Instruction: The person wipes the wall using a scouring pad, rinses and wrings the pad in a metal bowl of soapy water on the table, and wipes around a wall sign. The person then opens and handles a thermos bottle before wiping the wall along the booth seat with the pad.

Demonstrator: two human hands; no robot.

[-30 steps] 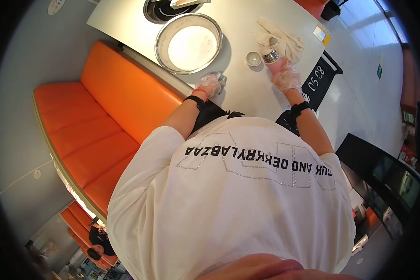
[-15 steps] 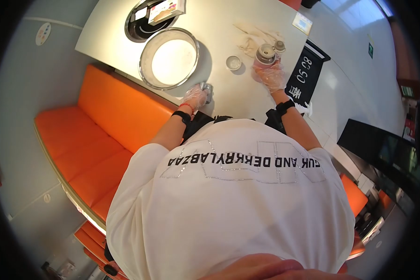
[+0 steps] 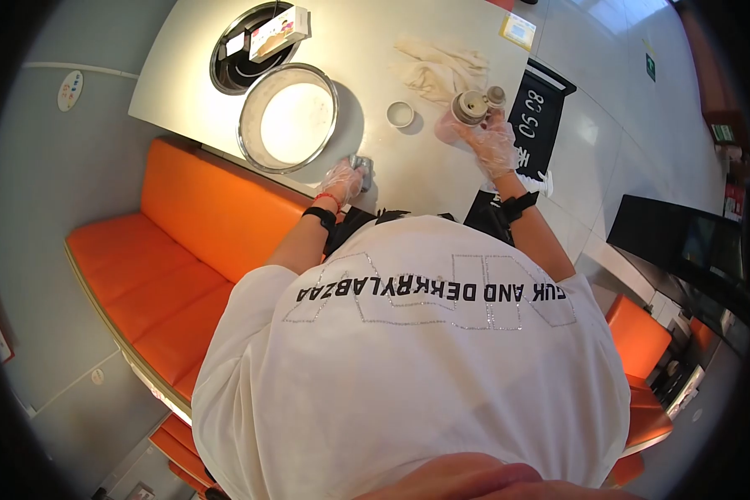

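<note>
My right hand (image 3: 493,148), in a clear plastic glove, is closed around a pinkish flask (image 3: 452,129) with a grey top; its small cap stands open on the right side. The flask looks upright on or just over the table; I cannot tell which. To its left sits a small round cup (image 3: 400,114). My left hand (image 3: 340,180), also gloved, is closed on a small grey object (image 3: 362,172) at the near table edge; its kind is unclear. Close beyond that hand stands a large metal bowl (image 3: 332,125) with white content.
A crumpled beige cloth (image 3: 442,68) lies behind the flask. A black round tray (image 3: 225,73) with a box (image 3: 277,33) is at the far left. A black sign (image 3: 535,112) stands along the table's right side. An orange bench (image 3: 217,196) borders the left.
The view has shifted a little. My right hand has brought the flask slightly nearer to me and away from the cloth, which shows more now. My left hand still holds the grey object.
</note>
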